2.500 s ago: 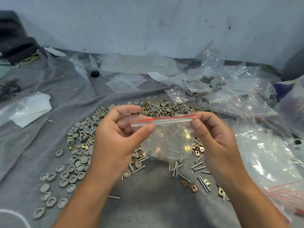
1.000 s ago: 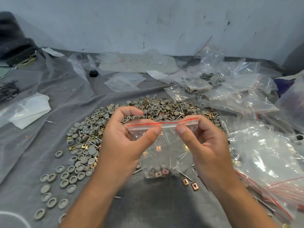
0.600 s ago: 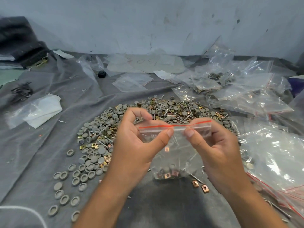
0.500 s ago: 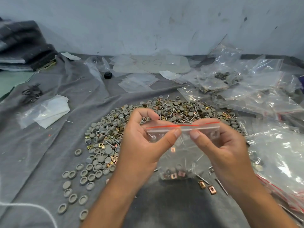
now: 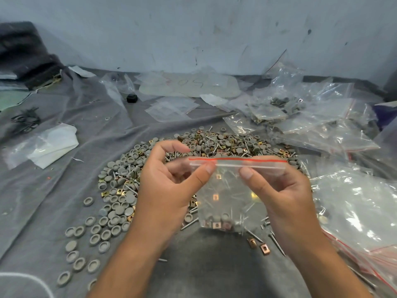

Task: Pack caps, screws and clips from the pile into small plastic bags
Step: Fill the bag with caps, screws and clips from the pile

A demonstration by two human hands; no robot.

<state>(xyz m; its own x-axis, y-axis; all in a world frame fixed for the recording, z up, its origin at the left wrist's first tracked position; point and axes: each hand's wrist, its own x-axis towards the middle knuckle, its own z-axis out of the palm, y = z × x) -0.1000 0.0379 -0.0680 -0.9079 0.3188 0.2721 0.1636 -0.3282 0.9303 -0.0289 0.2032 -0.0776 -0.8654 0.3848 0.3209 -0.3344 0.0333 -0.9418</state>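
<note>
A small clear zip bag [image 5: 227,196] with a red line along its top hangs between my hands above the pile. Grey caps, copper clips and thin screws lie at its bottom. My left hand [image 5: 169,188] pinches the zip strip near its left end between thumb and fingers. My right hand [image 5: 283,194] pinches the strip further right, thumb in front. Under and behind the bag spreads the pile [image 5: 193,160] of grey caps, brass clips and screws on a grey cloth [image 5: 64,190].
Filled and empty clear bags [image 5: 311,121] are heaped at the right and back right. More large bags [image 5: 361,216] lie near my right forearm. A white folded bag [image 5: 49,145] lies left. A small black object [image 5: 131,98] and flat empty bags [image 5: 171,108] sit at the back.
My thumbs have moved apart along the zip strip, the left one to the strip's left part. The bag's contents have settled at its bottom. The camera view shifted left.
</note>
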